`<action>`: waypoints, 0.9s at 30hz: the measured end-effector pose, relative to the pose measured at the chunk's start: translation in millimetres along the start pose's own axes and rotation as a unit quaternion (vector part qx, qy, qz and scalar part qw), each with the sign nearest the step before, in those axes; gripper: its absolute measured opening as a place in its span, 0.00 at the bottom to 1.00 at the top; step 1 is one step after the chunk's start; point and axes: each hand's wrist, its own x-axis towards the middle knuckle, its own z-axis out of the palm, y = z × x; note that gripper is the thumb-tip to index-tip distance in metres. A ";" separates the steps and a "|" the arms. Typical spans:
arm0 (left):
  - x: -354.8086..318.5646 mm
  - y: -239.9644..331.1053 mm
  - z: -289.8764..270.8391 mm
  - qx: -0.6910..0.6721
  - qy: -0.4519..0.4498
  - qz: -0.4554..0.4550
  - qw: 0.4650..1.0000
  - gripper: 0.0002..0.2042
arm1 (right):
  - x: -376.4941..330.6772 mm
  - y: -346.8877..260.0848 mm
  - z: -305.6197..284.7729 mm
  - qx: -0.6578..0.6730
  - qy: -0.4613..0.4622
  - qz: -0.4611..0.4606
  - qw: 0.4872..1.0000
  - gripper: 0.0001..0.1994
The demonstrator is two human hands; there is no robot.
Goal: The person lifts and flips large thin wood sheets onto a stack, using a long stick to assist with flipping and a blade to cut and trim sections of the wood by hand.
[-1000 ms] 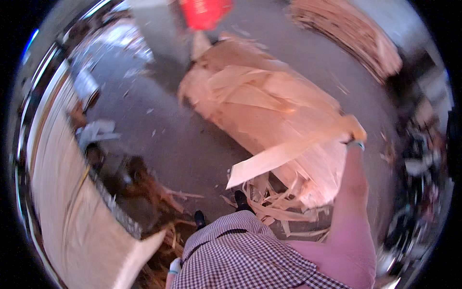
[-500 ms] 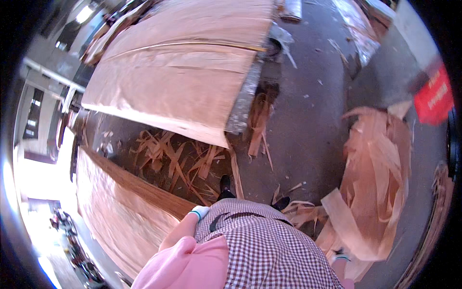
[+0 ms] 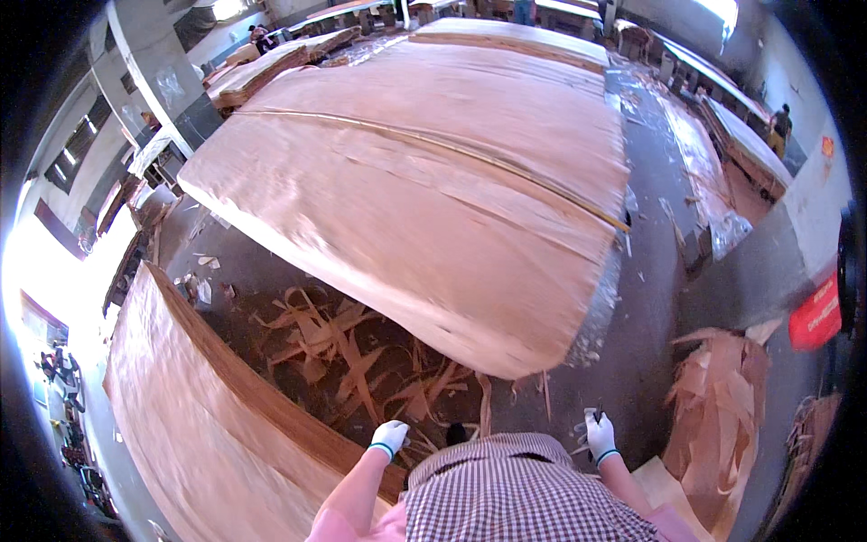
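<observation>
The white-gloved right hand [image 3: 599,435] holds a small dark object [image 3: 597,416], its direction unclear; the white-gloved left hand's [image 3: 390,436] grip I cannot tell. Just left of that hand, a long tan wood-veneer stack [image 3: 212,397] slants lengthwise from far left to near right.

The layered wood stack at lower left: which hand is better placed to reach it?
Likely the left. The left hand is nearer the stack, with nothing visible in it; the right hand is farther off and seems to hold a small dark object.
</observation>
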 end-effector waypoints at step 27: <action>169.3 345.5 -271.0 -0.202 -0.225 0.172 0.938 0.14 | 175.8 -538.5 366.6 0.309 -0.087 -0.229 0.919 0.09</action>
